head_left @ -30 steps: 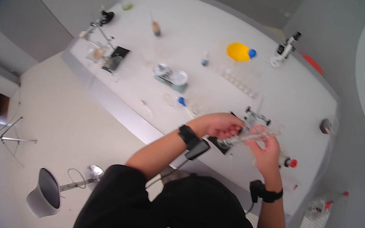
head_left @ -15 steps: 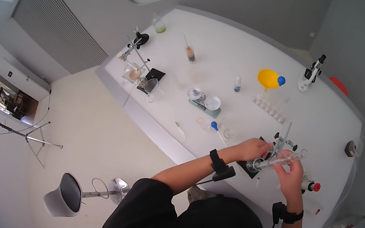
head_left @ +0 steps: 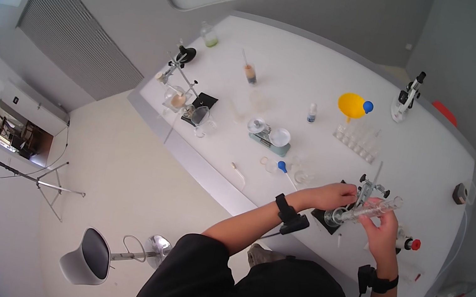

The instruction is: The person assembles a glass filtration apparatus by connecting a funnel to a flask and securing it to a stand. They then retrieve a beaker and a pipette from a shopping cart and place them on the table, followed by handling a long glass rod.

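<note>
In my right hand (head_left: pixel 382 228) is a clear glass tube (head_left: pixel 373 210), slanted, its wider round end low on the left and its narrower end up at the right. My fingers close round its middle. My left hand (head_left: pixel 334 196) is closed at the metal clamp (head_left: pixel 364 193) of a lab stand, its fingertips partly hidden there. The stand has a thin upright rod (head_left: pixel 379 171) and a black base (head_left: pixel 325 222), which is partly covered by the tube's lower end and my left hand.
Left of my hands lie a blue-bulb pipette (head_left: pixel 283 167) and a balance (head_left: pixel 270 138). Beyond stand a test tube rack (head_left: pixel 355 146), a yellow funnel (head_left: pixel 351 105) and a microscope (head_left: pixel 407 99). A red-tipped item (head_left: pixel 415 244) sits right of my right hand. Another stand with glassware (head_left: pixel 180 81) is far left.
The whole view has shifted slightly. Both hands keep nearly the same places at the stand and the glass tube; nothing has visibly been let go.
</note>
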`<state>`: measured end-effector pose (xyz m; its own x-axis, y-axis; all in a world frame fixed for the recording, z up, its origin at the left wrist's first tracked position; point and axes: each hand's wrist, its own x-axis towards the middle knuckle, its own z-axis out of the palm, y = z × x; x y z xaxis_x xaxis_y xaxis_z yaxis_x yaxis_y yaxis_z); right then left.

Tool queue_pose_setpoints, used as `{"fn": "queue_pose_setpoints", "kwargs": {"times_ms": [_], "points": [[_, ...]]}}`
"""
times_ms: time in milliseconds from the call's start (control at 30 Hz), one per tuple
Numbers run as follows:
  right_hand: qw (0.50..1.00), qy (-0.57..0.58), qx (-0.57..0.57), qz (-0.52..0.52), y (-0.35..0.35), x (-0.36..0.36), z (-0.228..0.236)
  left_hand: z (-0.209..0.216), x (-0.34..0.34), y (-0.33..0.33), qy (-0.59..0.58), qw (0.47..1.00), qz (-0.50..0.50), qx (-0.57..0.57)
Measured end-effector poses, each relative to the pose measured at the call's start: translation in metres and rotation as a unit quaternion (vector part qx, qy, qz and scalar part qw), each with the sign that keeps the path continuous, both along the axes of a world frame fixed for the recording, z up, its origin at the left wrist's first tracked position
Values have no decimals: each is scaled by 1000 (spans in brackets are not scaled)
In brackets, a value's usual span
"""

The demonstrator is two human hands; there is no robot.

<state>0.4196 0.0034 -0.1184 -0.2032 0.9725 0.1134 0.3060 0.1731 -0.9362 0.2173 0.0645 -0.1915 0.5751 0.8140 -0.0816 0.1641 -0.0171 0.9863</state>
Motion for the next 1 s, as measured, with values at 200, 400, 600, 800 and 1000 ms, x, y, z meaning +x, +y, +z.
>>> {"fn": "queue_pose_setpoints", "kwargs": {"times_ms": [200,400,600,800,1000], "points": [[1000,-5,5,3,2,3,-7,9,-2,-10,176,931,55,316],[1000,5,-29,1,4,-4,10,5,0,-13,34,995,46,80],[999,-30,-40,16,3,-2,18,16,-1,-11,120,982,32,145],[999,-22,-25,12,1,-4,16,34,-2,-10,177,944,44,275],[1000,-16,-20,3,1,-4,11,26,-1,-10,207,870,59,443]]}}
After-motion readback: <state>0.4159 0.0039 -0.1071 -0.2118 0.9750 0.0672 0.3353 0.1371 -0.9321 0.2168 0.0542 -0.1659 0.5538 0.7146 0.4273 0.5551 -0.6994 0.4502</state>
